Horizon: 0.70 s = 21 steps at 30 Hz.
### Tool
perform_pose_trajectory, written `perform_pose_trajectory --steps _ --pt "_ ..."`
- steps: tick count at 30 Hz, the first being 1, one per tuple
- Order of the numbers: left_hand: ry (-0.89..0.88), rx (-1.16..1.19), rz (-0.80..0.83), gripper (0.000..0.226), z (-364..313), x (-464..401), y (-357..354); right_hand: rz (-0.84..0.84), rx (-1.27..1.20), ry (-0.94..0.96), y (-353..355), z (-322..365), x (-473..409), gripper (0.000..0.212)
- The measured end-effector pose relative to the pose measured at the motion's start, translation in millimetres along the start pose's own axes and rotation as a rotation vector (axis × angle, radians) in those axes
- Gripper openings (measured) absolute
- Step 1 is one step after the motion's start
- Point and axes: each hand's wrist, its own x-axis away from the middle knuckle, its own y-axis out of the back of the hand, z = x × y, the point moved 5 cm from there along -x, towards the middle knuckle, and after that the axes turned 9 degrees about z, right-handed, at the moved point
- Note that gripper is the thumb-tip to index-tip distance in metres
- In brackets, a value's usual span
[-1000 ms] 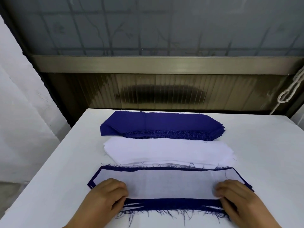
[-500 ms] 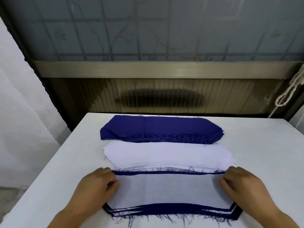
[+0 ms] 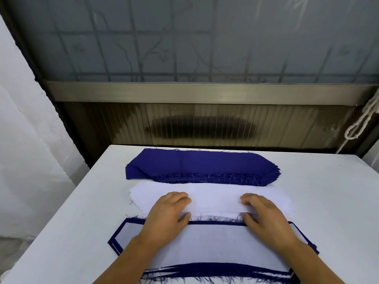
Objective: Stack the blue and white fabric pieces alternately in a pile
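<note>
A stack of blue fabric pieces [image 3: 202,166] lies at the far side of the white table [image 3: 328,201]. Just in front of it lies a stack of white fabric pieces [image 3: 215,196]. Nearest to me is the mixed pile [image 3: 205,244], with a white piece on top and blue edges showing all round it. My left hand [image 3: 166,214] and my right hand [image 3: 264,216] are side by side over the white stack. Their fingers are slightly bent on its top, and the thumbs are by its near edge. No piece is lifted.
A ribbed panel and a metal rail [image 3: 205,95] under a frosted window stand behind the table. A white knotted rope [image 3: 361,124] hangs at the right. A white wall [image 3: 24,130] is on the left, beyond the table's left edge.
Both hands have left the ends of the mixed pile. They have moved forward and inward onto the white stack. The camera has tilted up a little.
</note>
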Motion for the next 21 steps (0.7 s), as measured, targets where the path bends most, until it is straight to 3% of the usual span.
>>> perform_pose_trajectory --steps 6,12,21 --pt "-0.047 -0.009 -0.148 0.011 -3.9 2.1 7.9 -0.114 -0.001 0.057 2.5 0.9 3.2 0.016" --pt "-0.021 -0.03 -0.156 0.013 -4.7 3.7 9.4 -0.167 0.004 0.079 7.9 5.3 4.1 0.018" --pt "0.201 0.02 -0.177 0.016 10.9 4.9 8.5 -0.174 -0.012 -0.007 6.8 -3.9 3.4 0.015"
